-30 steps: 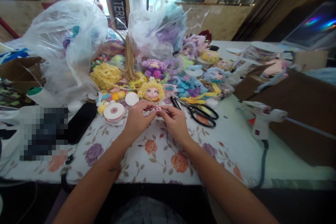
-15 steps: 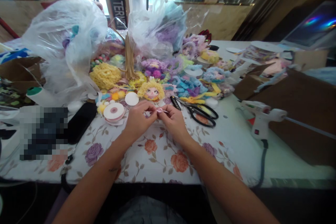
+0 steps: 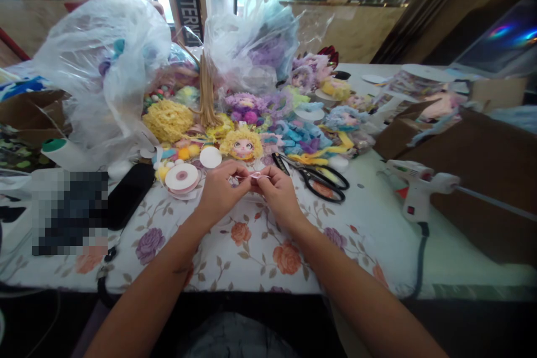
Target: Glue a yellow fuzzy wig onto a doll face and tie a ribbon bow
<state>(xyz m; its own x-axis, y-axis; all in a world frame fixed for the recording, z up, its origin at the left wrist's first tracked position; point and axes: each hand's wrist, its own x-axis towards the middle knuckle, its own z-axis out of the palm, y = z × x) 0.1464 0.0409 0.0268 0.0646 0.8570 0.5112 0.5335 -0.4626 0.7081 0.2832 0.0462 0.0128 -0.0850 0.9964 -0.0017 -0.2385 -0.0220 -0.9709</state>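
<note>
A short pink ribbon (image 3: 256,175), bent into a small loop, is pinched between both hands over the flowered cloth. My left hand (image 3: 224,185) is closed on its left side, thumb and forefinger together. On the right side my right hand (image 3: 277,187) pinches it too, and the two sets of fingertips nearly touch. Just beyond the hands lies a doll's head (image 3: 242,144) with curly yellow hair. A spool of pink ribbon (image 3: 182,177) rests left of my left hand, near a white disc (image 3: 210,158). Black-handled scissors (image 3: 323,182) lie right of my right hand.
A white glue gun (image 3: 419,184) stands at the right by a brown cardboard box (image 3: 482,196). Yarn, pompoms and plastic bags (image 3: 109,67) are heaped across the back. A black phone (image 3: 131,196) and a thread cone (image 3: 67,154) are at the left.
The fingers have shifted slightly on the pink ribbon, and its loop now looks flatter and wider, with a strand showing at the left. Both arms stay in nearly the same place.
</note>
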